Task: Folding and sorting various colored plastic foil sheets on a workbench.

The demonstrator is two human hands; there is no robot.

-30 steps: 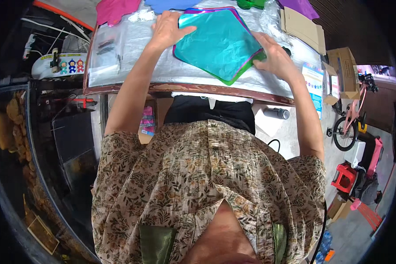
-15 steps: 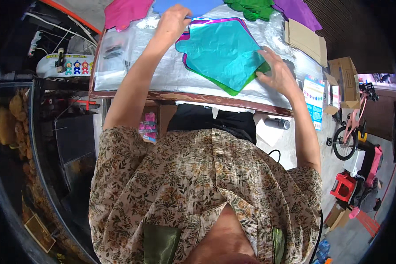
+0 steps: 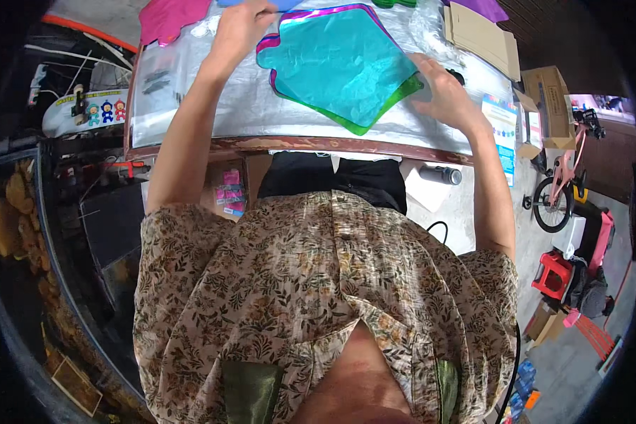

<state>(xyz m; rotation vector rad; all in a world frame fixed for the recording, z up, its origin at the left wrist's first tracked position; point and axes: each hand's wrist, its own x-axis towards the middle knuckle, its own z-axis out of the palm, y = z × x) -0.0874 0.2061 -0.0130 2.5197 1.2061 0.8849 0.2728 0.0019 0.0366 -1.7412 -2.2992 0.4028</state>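
A stack of flat, shiny foil pieces, which look like uninflated balloons, lies on the table. Teal is on top, with purple, blue and green edges showing beneath. At the stack's far left corner my left hand has its fingers pinched together; what is between them is hidden. Blue foil shows just beyond those fingertips. My right hand is at the stack's right corner, thumb and fingers apart, with the fingertips by the teal edge and a curled green corner close to the thumb.
Clear plastic covers the wood-edged table. Pink foil lies far left, purple foil far right beside flat brown cardboard. A clear bag sits at the left. Boxes and a pink bicycle stand right.
The view has shifted slightly, so the table sits higher and further left. My right thumb has come away from the stack's green corner, and the fingers have spread. My left hand stays by the far left corner.
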